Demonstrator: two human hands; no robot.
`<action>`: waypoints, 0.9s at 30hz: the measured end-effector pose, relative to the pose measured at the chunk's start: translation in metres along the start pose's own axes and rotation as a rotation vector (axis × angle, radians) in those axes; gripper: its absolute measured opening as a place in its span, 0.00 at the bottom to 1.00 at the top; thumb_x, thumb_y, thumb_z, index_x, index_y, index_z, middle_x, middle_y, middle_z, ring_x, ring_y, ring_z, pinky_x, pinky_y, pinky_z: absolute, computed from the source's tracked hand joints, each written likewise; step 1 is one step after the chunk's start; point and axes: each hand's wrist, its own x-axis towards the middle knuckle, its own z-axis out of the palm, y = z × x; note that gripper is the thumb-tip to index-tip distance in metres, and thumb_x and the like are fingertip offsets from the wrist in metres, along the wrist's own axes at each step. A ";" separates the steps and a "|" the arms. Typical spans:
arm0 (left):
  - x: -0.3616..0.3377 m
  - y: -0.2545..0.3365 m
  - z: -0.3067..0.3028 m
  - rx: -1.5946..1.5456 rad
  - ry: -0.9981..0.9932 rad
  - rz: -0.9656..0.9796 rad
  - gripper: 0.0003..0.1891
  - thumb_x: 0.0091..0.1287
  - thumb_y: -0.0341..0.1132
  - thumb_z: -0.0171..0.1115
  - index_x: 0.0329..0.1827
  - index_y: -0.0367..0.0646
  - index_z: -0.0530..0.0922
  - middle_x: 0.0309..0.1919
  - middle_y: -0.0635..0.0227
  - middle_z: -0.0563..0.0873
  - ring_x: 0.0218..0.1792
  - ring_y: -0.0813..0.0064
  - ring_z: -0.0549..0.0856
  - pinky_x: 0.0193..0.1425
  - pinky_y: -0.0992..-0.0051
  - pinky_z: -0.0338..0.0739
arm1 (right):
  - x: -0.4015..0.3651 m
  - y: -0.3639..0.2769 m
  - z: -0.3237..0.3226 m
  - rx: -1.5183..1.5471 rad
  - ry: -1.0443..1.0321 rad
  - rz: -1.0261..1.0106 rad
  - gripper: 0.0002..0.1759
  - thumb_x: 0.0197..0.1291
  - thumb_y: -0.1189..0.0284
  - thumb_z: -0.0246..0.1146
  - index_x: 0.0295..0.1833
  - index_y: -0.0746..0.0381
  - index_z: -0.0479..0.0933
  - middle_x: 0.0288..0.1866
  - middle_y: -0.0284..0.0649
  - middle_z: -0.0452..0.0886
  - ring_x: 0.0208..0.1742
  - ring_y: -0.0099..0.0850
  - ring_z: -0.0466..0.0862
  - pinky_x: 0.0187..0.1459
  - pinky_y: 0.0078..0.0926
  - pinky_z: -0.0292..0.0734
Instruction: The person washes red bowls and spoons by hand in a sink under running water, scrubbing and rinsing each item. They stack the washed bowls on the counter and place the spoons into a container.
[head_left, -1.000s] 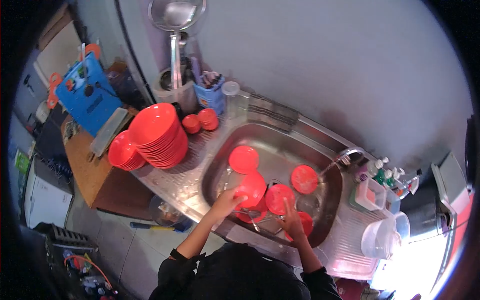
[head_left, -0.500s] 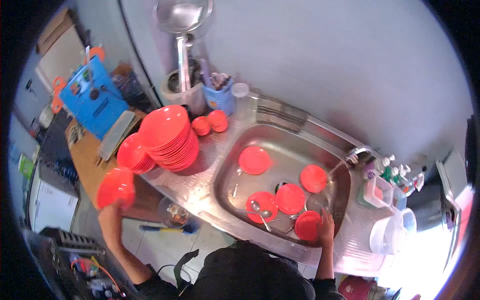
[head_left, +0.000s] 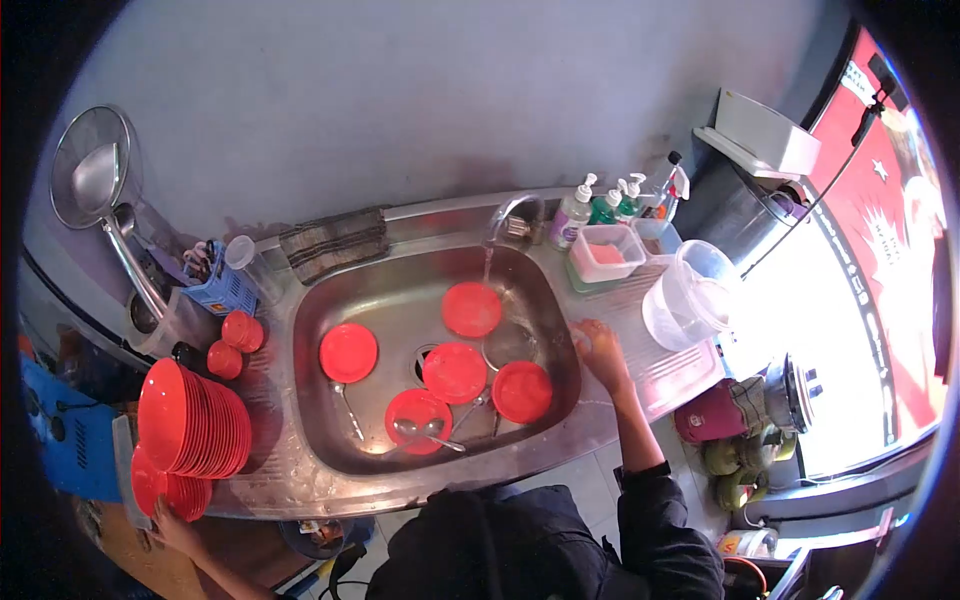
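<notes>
My left hand [head_left: 176,531] is at the near edge of the shorter stack of red bowls [head_left: 172,490], its fingers curled over a bowl rim. Just behind rises a taller stack of red bowls [head_left: 195,420], tilted on its side. My right hand [head_left: 599,352] is over the right rim of the steel sink [head_left: 330,440], fingers bent together; something pale shows by them, too small to name. Several red plates lie in the sink, among them one plate [head_left: 473,309] below the running faucet [head_left: 515,215]. Spoons [head_left: 432,430] rest on the nearest plate.
Small red cups [head_left: 242,331], a blue basket of utensils [head_left: 222,285] and a large strainer [head_left: 92,168] stand at the left. Right of the faucet are pump bottles [head_left: 572,215], a tub with a sponge [head_left: 607,252] and a clear plastic container [head_left: 685,300].
My left hand has brought a red bowl from beside the counter to the shorter stack. My right hand has moved from beside the near-right plate to the sink's right rim. The view has turned right.
</notes>
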 end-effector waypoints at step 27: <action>-0.103 0.346 -0.059 -1.504 -0.298 0.095 0.12 0.45 0.21 0.53 0.35 0.37 0.72 0.31 0.62 0.75 0.30 0.74 0.74 0.36 0.79 0.68 | 0.212 0.225 0.027 -0.259 -0.213 0.130 0.19 0.42 0.64 0.57 0.40 0.63 0.71 0.40 0.49 0.74 0.44 0.41 0.73 0.44 0.33 0.67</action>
